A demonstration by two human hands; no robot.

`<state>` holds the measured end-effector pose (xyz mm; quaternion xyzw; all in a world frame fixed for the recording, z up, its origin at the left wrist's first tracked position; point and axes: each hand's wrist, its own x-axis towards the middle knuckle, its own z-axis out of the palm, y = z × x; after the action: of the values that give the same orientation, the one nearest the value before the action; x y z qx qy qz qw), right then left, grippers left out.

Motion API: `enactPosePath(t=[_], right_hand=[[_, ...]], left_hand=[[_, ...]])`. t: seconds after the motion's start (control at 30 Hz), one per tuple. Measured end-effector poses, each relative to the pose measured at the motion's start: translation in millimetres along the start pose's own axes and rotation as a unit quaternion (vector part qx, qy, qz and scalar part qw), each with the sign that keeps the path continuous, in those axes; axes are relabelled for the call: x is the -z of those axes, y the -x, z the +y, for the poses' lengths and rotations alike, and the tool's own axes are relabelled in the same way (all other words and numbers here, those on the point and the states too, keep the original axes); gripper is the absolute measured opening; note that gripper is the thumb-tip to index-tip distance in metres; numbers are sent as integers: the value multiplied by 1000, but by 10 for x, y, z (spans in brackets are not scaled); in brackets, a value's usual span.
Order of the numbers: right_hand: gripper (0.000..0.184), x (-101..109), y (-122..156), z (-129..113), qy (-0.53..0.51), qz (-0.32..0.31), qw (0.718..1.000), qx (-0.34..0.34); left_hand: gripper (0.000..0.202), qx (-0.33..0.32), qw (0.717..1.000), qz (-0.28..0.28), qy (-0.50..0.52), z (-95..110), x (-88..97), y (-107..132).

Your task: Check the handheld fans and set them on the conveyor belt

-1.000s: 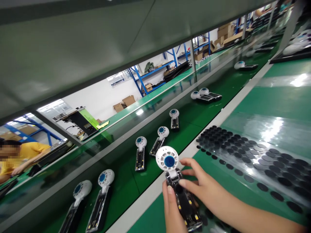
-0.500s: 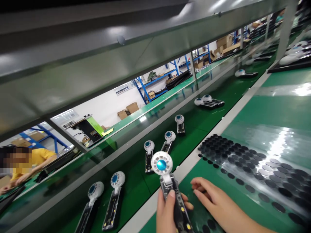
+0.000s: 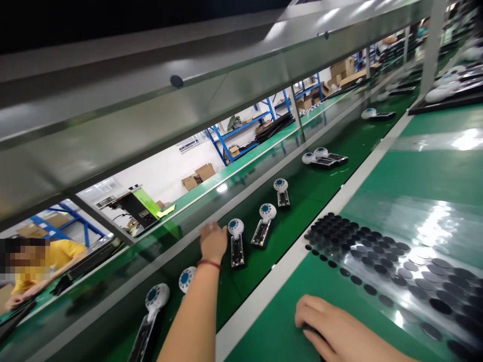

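Note:
My left hand, a red band at its wrist, reaches over the green conveyor belt. Its fingertips point away from me, so what they hold, if anything, is hidden. Just right of it lies a white-headed device with a blue round centre and an open black body. My left forearm partly covers another such device. Over the green worktop, my right hand has curled fingers, with something dark showing beneath them. Beside it lies a clear sheet with rows of black discs.
More devices lie along the belt, one at lower left and a pair farther off. A pale rail divides belt from worktop. A metal beam crosses above. Another person in a yellow sleeve sits across the line.
My left hand has moved from the near side, where it held a device, out over the belt; that device is now out of sight. My right hand's fingers have curled downward.

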<state>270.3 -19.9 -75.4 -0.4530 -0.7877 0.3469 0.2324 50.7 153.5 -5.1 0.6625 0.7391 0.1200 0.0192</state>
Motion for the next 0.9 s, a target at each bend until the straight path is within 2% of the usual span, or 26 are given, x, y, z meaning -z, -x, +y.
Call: enactPosePath(t=[0.07, 0.17, 0.27, 0.33, 0.43, 0.53, 0.63, 0.77, 0.87, 0.9], right_hand=[[21, 33, 41, -41, 54, -41, 998, 13], [24, 17, 87, -48, 103, -54, 993, 28], [20, -26, 100, -6, 110, -47, 991, 58], [13, -66, 87, 36, 114, -38, 990, 79], [8, -162, 36, 102, 126, -19, 989, 70], [7, -264, -28, 135, 114, -19, 993, 37], [13, -275, -56, 104, 92, -30, 995, 16], [17, -15, 20, 1, 35, -60, 997, 12], [19, 315, 95, -57, -93, -83, 992, 3], [17, 415, 105, -67, -139, -75, 988, -4]], left_hand=[[33, -33, 996, -64, 58, 337, -137, -113], [29, -12, 974, -170, 150, 738, -393, -230], [28, 52, 939, -239, 243, 941, -583, -232], [27, 89, 901, -266, 332, 1023, -647, -122], [27, 122, 814, -262, 504, 1133, -672, 241], [25, 150, 713, -205, 653, 1177, -638, 742], [20, 176, 641, -153, 731, 1100, -561, 1180], [35, 217, 584, -125, 772, 923, -475, 1489], [55, 246, 531, -150, 797, 845, -480, 1589], [59, 244, 521, -159, 802, 836, -495, 1622]])
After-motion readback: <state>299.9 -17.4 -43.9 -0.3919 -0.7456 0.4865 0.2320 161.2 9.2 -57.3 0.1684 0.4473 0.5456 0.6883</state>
